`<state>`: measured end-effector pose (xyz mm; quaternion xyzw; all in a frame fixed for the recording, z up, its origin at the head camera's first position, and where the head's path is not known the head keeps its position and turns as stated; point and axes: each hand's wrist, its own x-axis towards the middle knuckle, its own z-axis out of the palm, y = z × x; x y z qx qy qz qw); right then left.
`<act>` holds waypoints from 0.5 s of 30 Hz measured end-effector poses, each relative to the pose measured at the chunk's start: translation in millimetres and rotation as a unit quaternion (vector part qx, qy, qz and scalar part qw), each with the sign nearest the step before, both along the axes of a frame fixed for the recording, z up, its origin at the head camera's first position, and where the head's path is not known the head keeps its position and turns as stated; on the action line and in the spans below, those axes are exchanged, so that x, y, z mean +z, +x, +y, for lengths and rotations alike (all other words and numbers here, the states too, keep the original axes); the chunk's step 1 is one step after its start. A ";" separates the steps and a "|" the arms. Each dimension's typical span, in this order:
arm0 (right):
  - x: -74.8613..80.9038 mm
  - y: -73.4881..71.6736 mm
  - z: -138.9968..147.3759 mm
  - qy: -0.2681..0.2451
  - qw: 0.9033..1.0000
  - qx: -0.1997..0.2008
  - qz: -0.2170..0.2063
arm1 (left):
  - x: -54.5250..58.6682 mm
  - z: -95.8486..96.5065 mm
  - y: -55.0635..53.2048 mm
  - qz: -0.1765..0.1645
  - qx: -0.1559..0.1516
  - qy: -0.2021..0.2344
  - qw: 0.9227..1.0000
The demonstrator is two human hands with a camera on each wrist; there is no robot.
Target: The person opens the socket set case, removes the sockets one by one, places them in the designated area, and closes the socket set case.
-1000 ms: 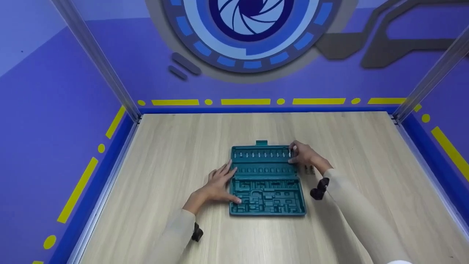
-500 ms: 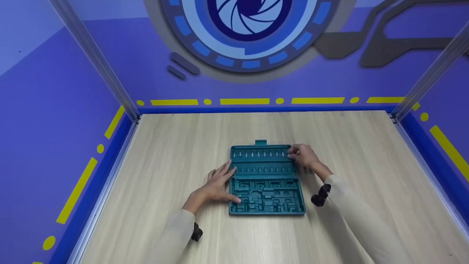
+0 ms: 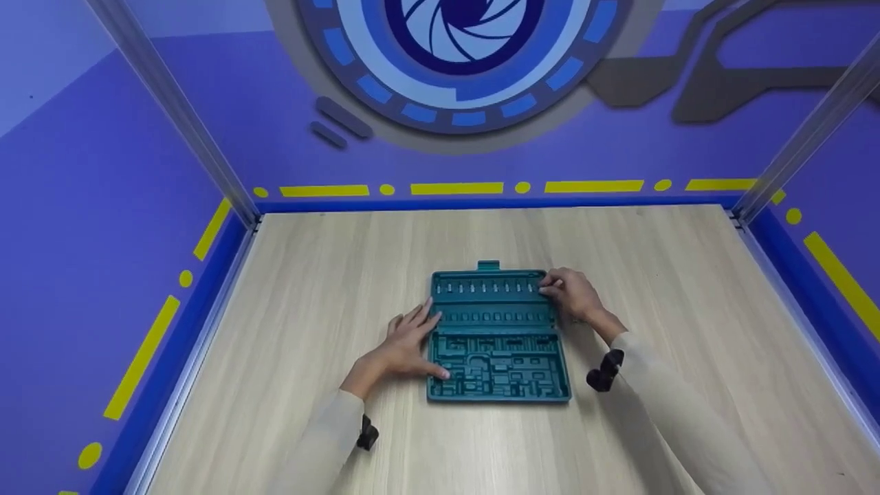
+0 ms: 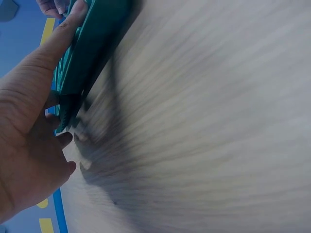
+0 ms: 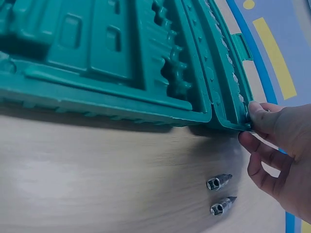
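An unfolded green plastic tool case (image 3: 491,399) lies on the table. My left hand (image 3: 404,349) rests against its left side, fingers spread and the thumb over the lower half's rim. At the upper right corner my right hand (image 3: 576,294) pinches a small metal bit socket between thumb and forefinger, at the end slot of the top row; the fingers hide most of it. Several silver bit sockets (image 3: 483,288) fill the rest of that row. Two loose bit sockets, a nearer one (image 5: 223,206) and another (image 5: 219,182), lie beside the case in the right wrist view.
The wooden table (image 3: 330,275) is enclosed by blue panels with yellow marks (image 3: 456,188) at the back and sides. A latch tab (image 3: 488,265) sticks out of the case's far edge. The case's second row and lower half show moulded hollows.
My right hand has closed in on the top row's end slot, its fingers bunched over the bit socket there. The left hand stays on the case's left side.
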<state>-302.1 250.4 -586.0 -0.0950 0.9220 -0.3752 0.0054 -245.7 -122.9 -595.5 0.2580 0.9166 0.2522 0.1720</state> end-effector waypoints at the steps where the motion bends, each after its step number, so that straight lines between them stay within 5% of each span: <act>1: -1.0 0.5 0.6 -0.001 1.000 -0.001 0.004 | 0.1 0.2 0.1 0.000 0.000 0.000 1.000; 8: -3.1 7.1 3.2 -0.026 0.999 -0.011 0.026 | -0.8 1.6 2.5 -0.007 -0.006 -0.003 1.000; 15: 16.5 9.4 2.2 -0.085 0.996 0.012 0.024 | 3.5 2.2 0.8 0.002 -0.002 -0.014 1.000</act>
